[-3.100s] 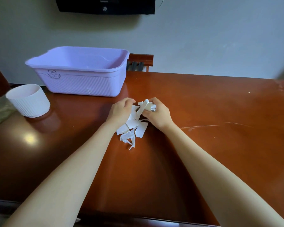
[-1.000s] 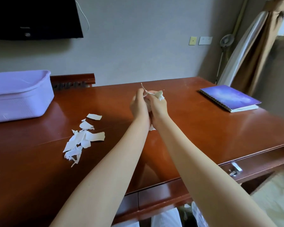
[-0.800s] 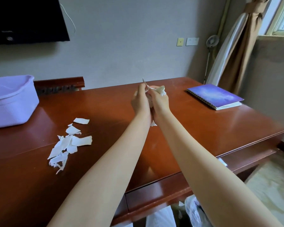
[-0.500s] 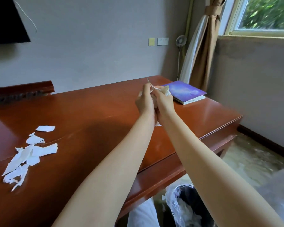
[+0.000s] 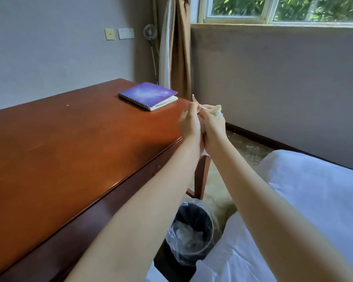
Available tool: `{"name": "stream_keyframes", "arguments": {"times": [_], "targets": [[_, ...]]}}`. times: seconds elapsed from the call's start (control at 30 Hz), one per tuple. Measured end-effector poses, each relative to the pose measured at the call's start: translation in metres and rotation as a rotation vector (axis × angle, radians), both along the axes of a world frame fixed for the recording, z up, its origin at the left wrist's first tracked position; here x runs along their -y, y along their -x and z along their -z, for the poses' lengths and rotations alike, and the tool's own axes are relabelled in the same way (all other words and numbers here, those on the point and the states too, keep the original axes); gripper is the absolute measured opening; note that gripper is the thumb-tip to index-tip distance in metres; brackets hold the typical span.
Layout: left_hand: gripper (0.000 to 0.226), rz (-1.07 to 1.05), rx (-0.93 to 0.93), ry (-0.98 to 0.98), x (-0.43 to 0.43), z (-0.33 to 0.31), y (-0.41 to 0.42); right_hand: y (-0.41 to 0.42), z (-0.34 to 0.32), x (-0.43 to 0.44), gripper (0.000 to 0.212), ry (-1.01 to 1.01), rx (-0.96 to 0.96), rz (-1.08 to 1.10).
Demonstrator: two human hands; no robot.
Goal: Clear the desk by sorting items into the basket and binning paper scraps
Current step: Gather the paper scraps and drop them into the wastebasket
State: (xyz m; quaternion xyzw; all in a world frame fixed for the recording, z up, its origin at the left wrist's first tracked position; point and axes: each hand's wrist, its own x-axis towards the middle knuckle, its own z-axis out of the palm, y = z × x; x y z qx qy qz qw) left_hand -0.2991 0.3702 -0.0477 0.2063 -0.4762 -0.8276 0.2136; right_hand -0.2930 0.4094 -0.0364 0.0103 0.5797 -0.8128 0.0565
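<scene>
My left hand (image 5: 189, 124) and my right hand (image 5: 213, 124) are pressed together, cupped around a bundle of white paper scraps (image 5: 216, 110). Bits of paper stick out above the fingers and below the wrists. The hands hover past the right end of the wooden desk (image 5: 69, 139), over the floor. Below my forearms stands a black bin (image 5: 192, 231) lined with a clear plastic bag, with some white scraps inside. The basket and the other scraps on the desk are out of view.
A purple spiral notebook (image 5: 148, 95) lies near the desk's far right corner. A white bed (image 5: 314, 200) fills the lower right, close to the bin. A brown curtain (image 5: 177, 47) and a small standing fan (image 5: 150, 33) are in the far corner, under a window.
The view has swung right, away from the basket and the scraps left on the desk. My two hands have carried the bundle off the desk's right end, and the bin has come into view.
</scene>
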Motion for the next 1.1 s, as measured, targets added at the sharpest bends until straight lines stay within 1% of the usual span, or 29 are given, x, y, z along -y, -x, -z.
{"name": "stream_keyframes", "arguments": {"times": [0.1, 0.17, 0.33, 0.47, 0.57, 0.63, 0.77, 0.83, 0.9, 0.97, 1.0, 1.03, 1.07, 1.1], "targets": [[0.018, 0.047, 0.068, 0.033, -0.026, 0.019, 0.010, 0.010, 0.020, -0.026, 0.010, 0.006, 0.043, 0.051], [0.019, 0.079, 0.113, 0.050, -0.038, 0.035, 0.017, 0.016, 0.035, -0.037, 0.006, 0.008, 0.077, 0.083], [0.012, 0.096, 0.191, 0.025, -0.056, 0.075, 0.033, 0.033, 0.078, -0.052, 0.010, 0.027, 0.184, 0.125], [0.015, 0.145, 0.322, 0.085, -0.060, 0.118, 0.039, 0.043, 0.118, -0.057, 0.015, 0.040, 0.290, 0.159], [0.014, 0.131, 0.387, 0.020, -0.058, 0.153, 0.040, 0.045, 0.157, -0.053, 0.013, 0.096, 0.391, 0.145], [0.012, 0.133, 0.454, -0.017, -0.052, 0.178, 0.041, 0.048, 0.183, -0.048, 0.017, 0.101, 0.471, 0.130], [0.006, 0.080, 0.526, -0.015, -0.038, 0.223, 0.047, 0.059, 0.236, -0.033, 0.009, 0.073, 0.570, 0.068], [0.002, 0.047, 0.552, -0.023, -0.031, 0.241, 0.047, 0.062, 0.260, -0.027, 0.014, 0.070, 0.631, 0.024], [0.010, 0.045, 0.593, -0.036, -0.024, 0.259, 0.046, 0.062, 0.281, -0.021, 0.020, 0.145, 0.684, 0.002], [0.019, 0.060, 0.620, -0.052, -0.017, 0.276, 0.046, 0.058, 0.301, -0.015, 0.020, 0.350, 0.745, 0.007], [0.022, 0.065, 0.634, -0.056, -0.014, 0.283, 0.046, 0.057, 0.310, -0.012, 0.016, 0.475, 0.774, 0.017], [0.026, 0.062, 0.655, -0.053, -0.012, 0.289, 0.047, 0.056, 0.319, -0.009, 0.012, 0.543, 0.789, 0.030], [0.030, 0.061, 0.677, -0.042, -0.010, 0.295, 0.047, 0.056, 0.328, -0.006, 0.013, 0.553, 0.799, 0.046], [0.033, 0.071, 0.695, -0.026, -0.007, 0.302, 0.048, 0.056, 0.337, -0.005, 0.013, 0.511, 0.815, 0.055]]}}
